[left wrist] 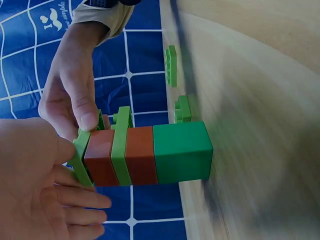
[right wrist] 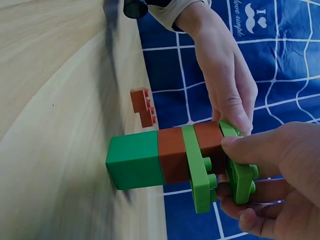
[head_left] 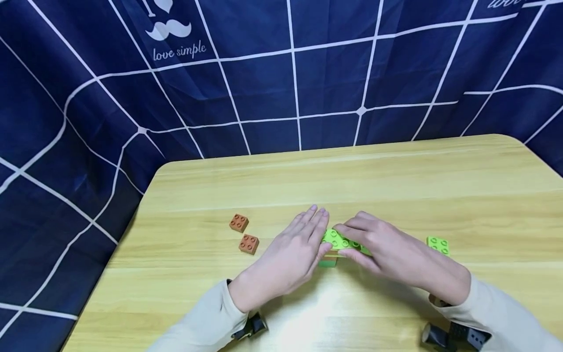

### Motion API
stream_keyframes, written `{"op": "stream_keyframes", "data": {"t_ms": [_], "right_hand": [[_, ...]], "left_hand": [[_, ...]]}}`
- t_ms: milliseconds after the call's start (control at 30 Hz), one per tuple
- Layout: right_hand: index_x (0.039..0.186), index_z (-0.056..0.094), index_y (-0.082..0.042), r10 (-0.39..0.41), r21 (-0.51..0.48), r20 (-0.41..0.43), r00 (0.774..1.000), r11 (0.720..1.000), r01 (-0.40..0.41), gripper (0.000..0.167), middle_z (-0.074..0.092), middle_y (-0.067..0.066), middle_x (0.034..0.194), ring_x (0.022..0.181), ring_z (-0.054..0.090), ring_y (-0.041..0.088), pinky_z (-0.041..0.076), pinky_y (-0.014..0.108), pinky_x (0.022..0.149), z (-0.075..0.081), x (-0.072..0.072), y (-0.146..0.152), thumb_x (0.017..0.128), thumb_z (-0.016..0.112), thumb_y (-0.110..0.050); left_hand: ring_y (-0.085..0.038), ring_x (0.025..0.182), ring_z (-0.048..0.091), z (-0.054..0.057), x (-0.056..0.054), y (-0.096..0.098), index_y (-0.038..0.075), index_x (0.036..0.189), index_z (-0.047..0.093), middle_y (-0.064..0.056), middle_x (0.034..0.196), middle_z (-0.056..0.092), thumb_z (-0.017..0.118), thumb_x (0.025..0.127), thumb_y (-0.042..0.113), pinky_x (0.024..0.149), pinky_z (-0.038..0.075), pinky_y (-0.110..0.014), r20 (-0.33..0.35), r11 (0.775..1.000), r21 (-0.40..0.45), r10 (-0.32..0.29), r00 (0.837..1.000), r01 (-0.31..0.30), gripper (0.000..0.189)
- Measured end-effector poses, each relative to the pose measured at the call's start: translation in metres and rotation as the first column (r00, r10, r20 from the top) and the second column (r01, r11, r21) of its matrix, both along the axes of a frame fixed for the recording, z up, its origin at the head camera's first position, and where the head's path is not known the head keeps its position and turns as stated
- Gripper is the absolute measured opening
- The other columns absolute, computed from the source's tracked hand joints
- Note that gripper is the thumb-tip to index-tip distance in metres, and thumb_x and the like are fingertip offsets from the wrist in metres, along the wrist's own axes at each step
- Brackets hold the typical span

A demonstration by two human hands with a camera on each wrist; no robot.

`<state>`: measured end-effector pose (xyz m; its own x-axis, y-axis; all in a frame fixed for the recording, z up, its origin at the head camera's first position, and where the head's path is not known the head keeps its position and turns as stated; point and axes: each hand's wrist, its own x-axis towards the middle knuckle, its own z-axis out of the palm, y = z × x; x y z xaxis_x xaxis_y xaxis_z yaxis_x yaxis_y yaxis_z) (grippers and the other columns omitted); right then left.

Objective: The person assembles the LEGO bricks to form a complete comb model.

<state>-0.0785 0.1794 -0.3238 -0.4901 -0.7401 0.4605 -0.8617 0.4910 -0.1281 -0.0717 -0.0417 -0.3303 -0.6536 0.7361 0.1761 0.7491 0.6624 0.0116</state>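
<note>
A tower of toy building bricks stands between the two hands. Its base is a dark green block (left wrist: 182, 152), then a brown brick (left wrist: 141, 155), a light green plate (right wrist: 199, 175), a second brown brick (left wrist: 101, 157) and a light green studded top plate (head_left: 335, 238). My right hand (head_left: 387, 244) pinches that top plate near its right end, thumb on the near side and fingers curled behind. Straight fingers of my left hand (head_left: 292, 252) lie along the plate's left end, the thumb at its near corner. In the head view the hands hide much of the tower.
Two loose brown bricks (head_left: 249, 244) lie on the wooden table (head_left: 198, 303) left of the tower. At the right is a light green brick (head_left: 437, 245); the left wrist view shows another light green piece (left wrist: 172, 65). A blue checked curtain (head_left: 264, 88) hangs behind the table.
</note>
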Motion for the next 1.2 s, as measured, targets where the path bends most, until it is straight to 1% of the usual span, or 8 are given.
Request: {"op": "stream_keyframes", "data": {"t_ms": [200,433,600,833,933,1000,1100,1200], "right_hand": [[0.111,0.068,0.004,0.009,0.02,-0.001,1.0,1.0,-0.009,0.052,0.068,0.009,0.1,0.087,0.063,0.019,0.058,0.032,0.073,0.005,-0.002,-0.001,0.103,0.04,-0.039],[0.109,0.068,0.004,-0.01,0.027,-0.037,0.999,1.0,0.011,0.059,0.068,0.009,0.098,0.085,0.061,0.02,0.058,0.033,0.071,0.011,-0.004,0.0,0.104,0.032,-0.042],[0.108,0.068,0.004,-0.006,0.013,-0.054,0.999,1.0,0.007,0.059,0.068,0.01,0.098,0.085,0.06,0.02,0.057,0.034,0.071,0.008,-0.006,0.0,0.104,0.031,-0.042],[0.108,0.068,0.004,-0.022,-0.002,-0.046,0.999,1.0,0.022,0.06,0.068,0.01,0.099,0.086,0.06,0.021,0.057,0.035,0.071,0.0,-0.004,0.0,0.104,0.031,-0.043],[0.11,0.067,0.005,-0.046,0.002,-0.01,0.999,0.999,0.046,0.059,0.067,0.01,0.099,0.088,0.06,0.02,0.057,0.035,0.073,-0.003,-0.001,-0.003,0.104,0.033,-0.043],[0.111,0.066,0.005,-0.065,0.009,0.015,0.998,0.998,0.065,0.056,0.066,0.009,0.1,0.089,0.06,0.02,0.057,0.035,0.074,-0.003,0.001,-0.004,0.103,0.037,-0.042],[0.113,0.066,0.004,-0.087,0.012,0.043,0.995,0.996,0.087,0.051,0.066,0.009,0.102,0.091,0.06,0.019,0.057,0.035,0.076,-0.002,0.001,-0.004,0.102,0.044,-0.041],[0.115,0.065,0.004,-0.093,0.013,0.051,0.994,0.996,0.093,0.047,0.066,0.009,0.103,0.092,0.06,0.019,0.057,0.036,0.076,0.0,0.001,-0.004,0.101,0.049,-0.038]], "left_hand": [[-0.031,0.138,0.035,0.0,0.0,0.0,-0.009,0.141,0.04,-0.022,0.143,0.045,0.031,0.106,0.031,0.115,0.025,-0.035,0.018,0.999,0.039,0.0,1.0,-0.001,0.054],[-0.03,0.137,0.036,0.004,-0.005,0.003,-0.008,0.14,0.041,-0.021,0.143,0.045,0.033,0.106,0.031,0.113,0.028,-0.034,0.052,0.996,0.088,-0.001,0.999,-0.003,0.053],[-0.03,0.138,0.035,0.005,-0.007,0.003,-0.008,0.141,0.041,-0.021,0.144,0.044,0.032,0.106,0.032,0.113,0.028,-0.034,0.112,0.993,0.12,-0.001,0.994,-0.013,0.053],[-0.028,0.138,0.035,-0.002,-0.008,-0.001,-0.007,0.142,0.04,-0.02,0.146,0.042,0.03,0.106,0.035,0.114,0.027,-0.034,0.18,0.983,0.181,-0.019,0.983,-0.014,0.056],[-0.029,0.139,0.034,-0.003,-0.007,-0.011,-0.006,0.143,0.038,-0.02,0.147,0.04,0.029,0.106,0.039,0.114,0.026,-0.034,0.21,0.982,0.185,-0.015,0.978,-0.025,0.059],[-0.031,0.137,0.037,-0.004,-0.008,-0.023,-0.008,0.141,0.04,-0.021,0.145,0.041,0.032,0.105,0.04,0.114,0.027,-0.035,0.217,0.98,0.197,-0.009,0.976,-0.035,0.06],[-0.035,0.132,0.043,-0.007,-0.008,-0.047,-0.01,0.137,0.044,-0.024,0.141,0.045,0.044,0.103,0.035,0.111,0.032,-0.038,0.218,0.974,0.214,0.024,0.976,-0.072,0.057],[-0.037,0.125,0.051,-0.012,-0.009,-0.072,-0.011,0.131,0.051,-0.026,0.133,0.053,0.058,0.097,0.027,0.106,0.041,-0.041,0.209,0.969,0.209,0.09,0.974,-0.134,0.051]]}}
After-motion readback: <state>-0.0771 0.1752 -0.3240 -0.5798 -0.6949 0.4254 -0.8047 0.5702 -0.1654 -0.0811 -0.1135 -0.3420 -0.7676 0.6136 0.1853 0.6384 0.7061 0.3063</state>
